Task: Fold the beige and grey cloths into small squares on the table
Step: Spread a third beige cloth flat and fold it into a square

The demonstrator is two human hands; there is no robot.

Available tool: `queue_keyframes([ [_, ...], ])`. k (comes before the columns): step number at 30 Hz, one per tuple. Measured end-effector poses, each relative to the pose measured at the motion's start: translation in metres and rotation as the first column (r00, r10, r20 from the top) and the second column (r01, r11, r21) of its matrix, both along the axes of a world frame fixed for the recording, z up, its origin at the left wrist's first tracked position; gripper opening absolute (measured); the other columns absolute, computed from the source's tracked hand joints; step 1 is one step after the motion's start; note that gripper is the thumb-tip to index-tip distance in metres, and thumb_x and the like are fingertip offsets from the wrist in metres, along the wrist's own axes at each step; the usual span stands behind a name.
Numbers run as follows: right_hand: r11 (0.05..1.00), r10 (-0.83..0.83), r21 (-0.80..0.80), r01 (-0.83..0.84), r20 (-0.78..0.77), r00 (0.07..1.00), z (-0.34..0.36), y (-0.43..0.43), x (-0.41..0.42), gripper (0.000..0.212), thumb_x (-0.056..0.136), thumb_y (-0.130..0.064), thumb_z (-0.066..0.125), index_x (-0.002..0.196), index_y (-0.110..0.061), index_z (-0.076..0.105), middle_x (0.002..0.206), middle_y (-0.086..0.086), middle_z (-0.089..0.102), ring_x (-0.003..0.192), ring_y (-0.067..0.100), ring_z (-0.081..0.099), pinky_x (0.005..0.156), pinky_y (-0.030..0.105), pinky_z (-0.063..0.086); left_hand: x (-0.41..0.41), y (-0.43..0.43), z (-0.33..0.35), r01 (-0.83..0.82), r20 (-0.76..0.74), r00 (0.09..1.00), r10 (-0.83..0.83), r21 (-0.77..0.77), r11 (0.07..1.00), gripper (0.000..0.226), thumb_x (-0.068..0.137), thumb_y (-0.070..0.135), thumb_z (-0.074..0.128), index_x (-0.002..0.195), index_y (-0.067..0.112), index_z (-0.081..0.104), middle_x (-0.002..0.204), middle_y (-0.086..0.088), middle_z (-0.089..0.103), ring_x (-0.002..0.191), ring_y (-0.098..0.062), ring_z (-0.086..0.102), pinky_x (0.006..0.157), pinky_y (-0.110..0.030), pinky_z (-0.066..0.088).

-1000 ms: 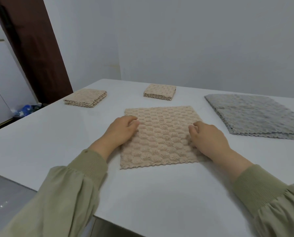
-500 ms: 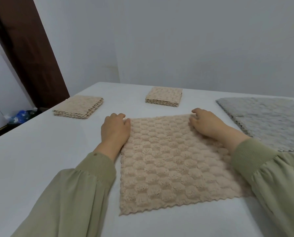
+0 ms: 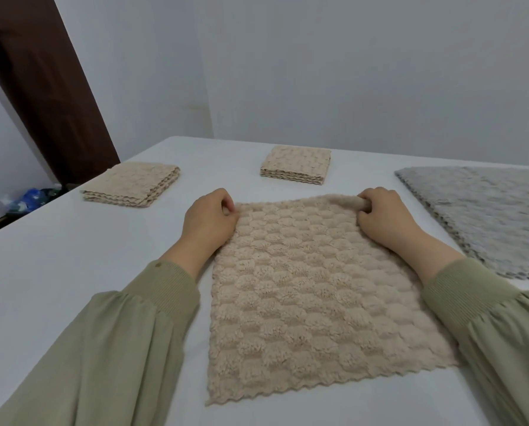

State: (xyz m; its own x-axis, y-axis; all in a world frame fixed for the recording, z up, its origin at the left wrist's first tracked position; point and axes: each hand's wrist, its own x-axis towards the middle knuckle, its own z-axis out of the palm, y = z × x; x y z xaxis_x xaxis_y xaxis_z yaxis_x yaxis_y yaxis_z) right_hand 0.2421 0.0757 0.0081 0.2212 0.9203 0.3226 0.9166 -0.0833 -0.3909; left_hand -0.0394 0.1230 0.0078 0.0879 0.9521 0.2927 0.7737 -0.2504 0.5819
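left grip and right grip pinch beige cloth on table.

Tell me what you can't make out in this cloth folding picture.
Grey cloths: head view, cut off by the right edge; full extent unknown.
Left hand fingertips: tucked under the hand at the flat beige cloth's far corner.
Blue clutter on the floor: blurred, partly behind the table.

Grey cloth runs off frame (right edge).
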Motion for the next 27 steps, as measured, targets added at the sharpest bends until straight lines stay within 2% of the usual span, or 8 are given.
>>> queue_keyframes([
  [2,1.0,0.001,0.03,0.0,-0.039,0.999,0.004,-0.004,-0.002,0.015,0.075,0.005,0.049,0.083,-0.003,0.059,0.087,0.011,0.057,0.084,0.028,0.049,0.068,0.036,0.041,-0.001,-0.002,0.0,0.02,0.031,0.999,-0.02,0.007,1.0,0.014,0.086,0.01,0.061,0.093,0.021,0.056,0.075,0.006,0.052,0.073,-0.017,0.05,0.062,-0.028,0.039],
  [5,0.996,-0.023,0.08,0.032,-0.114,0.993,0.005,-0.011,-0.004,0.019,0.077,0.008,0.045,0.083,-0.006,0.054,0.085,0.006,0.053,0.081,0.024,0.046,0.066,0.031,0.034,-0.001,-0.006,0.001,0.01,0.077,0.997,-0.011,0.021,1.0,0.033,0.086,0.009,0.063,0.116,0.022,0.059,0.09,0.003,0.055,0.083,-0.017,0.052,0.076,-0.028,0.043],
  [8,0.992,-0.059,0.105,0.072,-0.121,0.991,0.007,-0.011,0.002,0.02,0.077,0.005,0.046,0.087,-0.006,0.059,0.085,0.006,0.056,0.081,0.024,0.047,0.066,0.03,0.036,-0.001,-0.007,0.002,-0.053,0.041,0.998,0.049,0.099,0.994,0.019,0.087,0.013,0.064,0.105,0.015,0.068,0.096,-0.001,0.058,0.092,-0.021,0.056,0.079,-0.029,0.043],
  [11,0.994,-0.091,0.06,0.094,-0.059,0.994,0.019,-0.011,0.008,0.01,0.075,0.001,0.053,0.071,-0.002,0.061,0.069,0.013,0.058,0.069,0.029,0.051,0.055,0.03,0.036,-0.001,-0.012,0.005,-0.127,0.008,0.992,0.128,0.172,0.977,0.012,0.089,0.022,0.062,0.092,0.015,0.071,0.089,0.002,0.053,0.087,-0.02,0.052,0.07,-0.027,0.033],
  [15,0.991,-0.129,0.03,0.134,-0.134,0.983,0.027,-0.015,0.016,0.029,0.077,-0.003,0.058,0.052,-0.007,0.043,0.049,0.009,0.04,0.05,0.022,0.036,0.047,0.025,0.025,0.001,-0.026,0.009,-0.188,0.102,0.98,0.173,0.161,0.969,0.011,0.088,0.022,0.059,0.09,0.02,0.07,0.076,0.009,0.056,0.076,-0.015,0.051,0.065,-0.025,0.034],
  [20,0.992,-0.094,0.027,0.126,-0.518,0.85,0.027,-0.037,0.01,0.016,0.086,-0.002,0.048,0.074,-0.001,0.058,0.048,0.01,0.057,0.04,0.02,0.053,0.051,0.032,0.048,0.001,-0.041,0.009,-0.13,0.386,0.915,0.114,0.015,0.991,0.015,0.087,0.013,0.057,0.08,0.018,0.068,0.067,0.001,0.069,0.06,-0.018,0.062,0.059,-0.031,0.049],
  [23,0.992,0.013,0.099,0.081,-0.712,0.703,0.03,-0.054,0.002,0.024,0.087,0.004,0.039,0.085,-0.001,0.062,0.072,0.02,0.067,0.052,0.024,0.065,0.05,0.029,0.051,-0.002,-0.055,0.01,-0.049,0.583,0.809,0.071,-0.055,0.997,0.018,0.088,0.007,0.056,0.079,0.019,0.067,0.069,-0.006,0.071,0.064,-0.02,0.07,0.06,-0.034,0.055],
  [27,0.993,0.0,0.107,0.048,-0.406,0.914,0.03,-0.076,-0.003,0.029,0.089,-0.006,0.04,0.091,-0.013,0.068,0.068,0.002,0.063,0.055,0.02,0.052,0.052,0.025,0.04,-0.001,-0.067,0.008,0.109,0.727,0.687,0.019,-0.129,0.986,0.015,0.091,0.016,0.058,0.1,0.023,0.067,0.1,-0.005,0.071,0.09,-0.017,0.07,0.082,-0.034,0.056],
])
